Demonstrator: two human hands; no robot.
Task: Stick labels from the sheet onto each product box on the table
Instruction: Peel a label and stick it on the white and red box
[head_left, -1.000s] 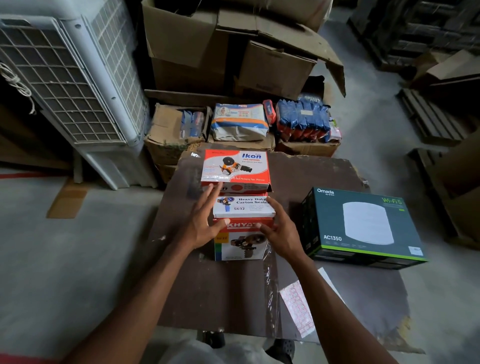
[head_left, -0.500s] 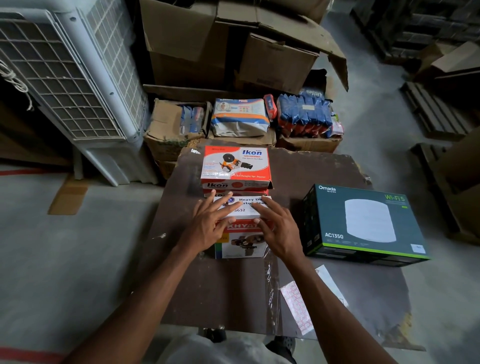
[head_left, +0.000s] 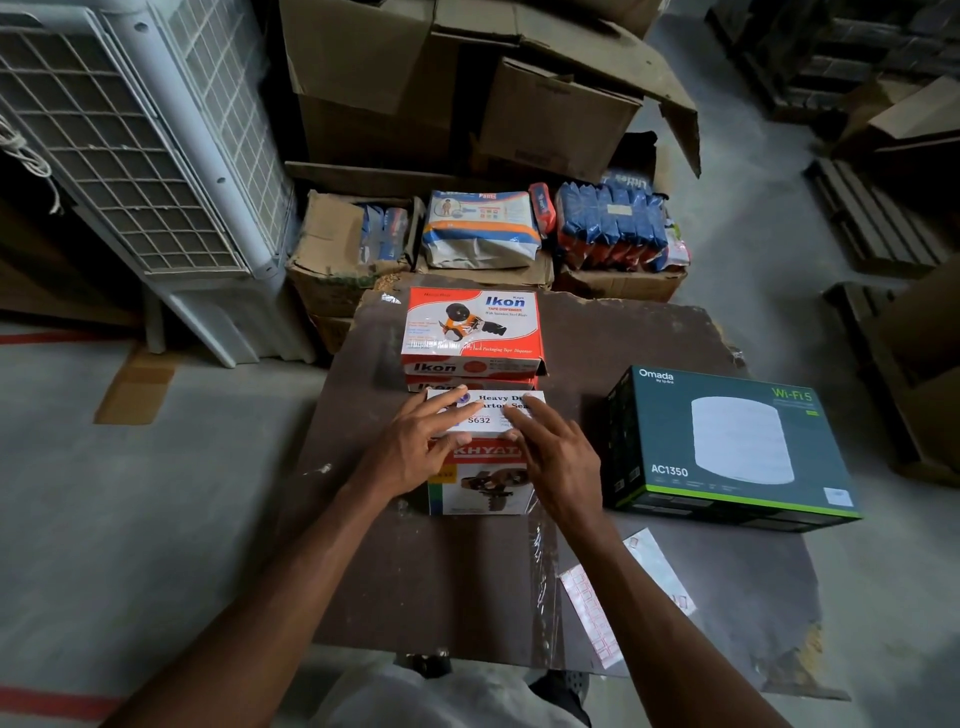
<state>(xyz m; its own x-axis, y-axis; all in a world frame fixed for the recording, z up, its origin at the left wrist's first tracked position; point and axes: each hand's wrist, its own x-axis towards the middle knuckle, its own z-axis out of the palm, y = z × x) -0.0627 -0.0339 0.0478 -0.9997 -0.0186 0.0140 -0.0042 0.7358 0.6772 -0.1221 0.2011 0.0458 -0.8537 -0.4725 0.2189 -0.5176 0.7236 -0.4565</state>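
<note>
Both hands lie on top of the Khyati box (head_left: 480, 470), a white and red carton near the middle of the table (head_left: 441, 582); the left hand (head_left: 415, 447) rests with fingers straight and spread over the box's white top, thumb along its near edge; the right hand (head_left: 558, 457) lies flat beside it, fingers straight, tips on the same top face; neither hand grips anything; just behind this box, touching or nearly so, sit the Ikon boxes (head_left: 472, 332), red and white, one stacked on another; to the right, apart from them, lies the dark green Omada box (head_left: 732, 447); the label sheet (head_left: 597, 608) lies flat at the table's near edge, partly under the right forearm; beyond the table stand cardboard cartons (head_left: 467, 88) and a white cooler (head_left: 140, 150) at left.
</note>
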